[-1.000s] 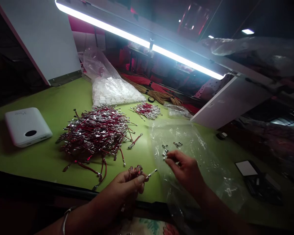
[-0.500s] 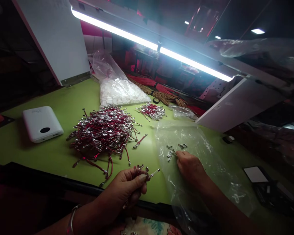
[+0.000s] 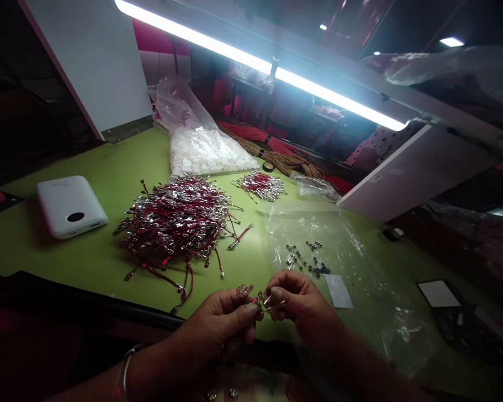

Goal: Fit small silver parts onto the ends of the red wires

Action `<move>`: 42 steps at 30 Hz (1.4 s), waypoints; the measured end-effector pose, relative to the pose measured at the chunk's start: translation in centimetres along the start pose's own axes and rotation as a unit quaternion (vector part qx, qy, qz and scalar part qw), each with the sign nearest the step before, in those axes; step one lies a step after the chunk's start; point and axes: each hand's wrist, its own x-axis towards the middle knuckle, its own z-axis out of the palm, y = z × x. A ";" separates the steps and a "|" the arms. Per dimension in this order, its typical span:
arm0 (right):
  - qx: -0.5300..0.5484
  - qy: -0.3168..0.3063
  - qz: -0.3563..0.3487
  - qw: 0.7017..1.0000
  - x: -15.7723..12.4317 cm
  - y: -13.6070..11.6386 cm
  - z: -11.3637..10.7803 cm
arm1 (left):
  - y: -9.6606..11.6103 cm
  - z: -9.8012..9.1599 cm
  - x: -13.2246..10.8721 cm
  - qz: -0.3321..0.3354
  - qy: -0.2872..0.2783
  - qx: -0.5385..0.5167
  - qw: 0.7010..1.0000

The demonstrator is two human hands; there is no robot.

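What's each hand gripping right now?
Left hand: closed, holding a small bunch of red wires with metal ends.
Right hand: closed, pinching a small metal piece.

Two hands rest at the near edge of the table [image 3: 79, 262]: the left hand [image 3: 220, 321] with one small bunch of wires [image 3: 245, 291], the right hand [image 3: 299, 307] beside it. Two heaps of red wires [image 3: 176, 220] lie mid-table, with one white power bank [image 3: 71, 206] by the left edge and one clear plastic bag [image 3: 318, 262] toward the right edge

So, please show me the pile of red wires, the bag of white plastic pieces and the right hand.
Pile of red wires [image 3: 171, 220]: head view, pile's middle.
Bag of white plastic pieces [image 3: 201, 151]: head view, bag's middle.
Right hand [image 3: 295, 307]: head view, back of hand.
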 end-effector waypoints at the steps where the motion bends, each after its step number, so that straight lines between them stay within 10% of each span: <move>1: 0.000 -0.001 -0.012 1.000 -0.1 0.0 0.3 | 0.1 0.0 0.0 0.003 -0.004 0.007 1.000; 8: -0.113 0.024 -0.086 0.990 -1.0 0.0 1.0 | 0.2 0.3 -0.3 0.009 0.008 0.009 1.000; 14: -0.354 0.022 -0.212 0.911 -2.3 0.0 0.9 | -0.5 0.7 -0.6 0.034 0.020 0.003 0.999; 24: -0.399 0.029 -0.175 0.900 -1.7 -0.6 -0.7 | -0.8 -0.2 0.8 0.058 0.098 0.007 0.993; 27: -0.634 0.099 -0.245 0.727 -0.2 -2.2 -3.5 | -0.8 -0.6 0.9 0.045 0.089 -0.003 0.995; 29: -0.793 0.066 -0.228 0.561 1.0 -3.0 -4.8 | -0.7 -0.6 0.8 0.043 0.076 -0.003 0.996; 31: -0.855 0.011 -0.203 0.476 1.9 -3.3 -5.3 | -0.7 -0.5 0.7 0.040 0.067 -0.002 0.997; 36: -0.863 -0.016 -0.197 0.464 3.6 -3.1 -5.1 | -0.4 -0.5 0.7 0.028 0.050 -0.010 0.998; 42: -0.815 0.060 -0.214 0.536 3.8 -2.8 -6.4 | -0.2 -0.4 0.2 0.016 0.043 -0.025 0.999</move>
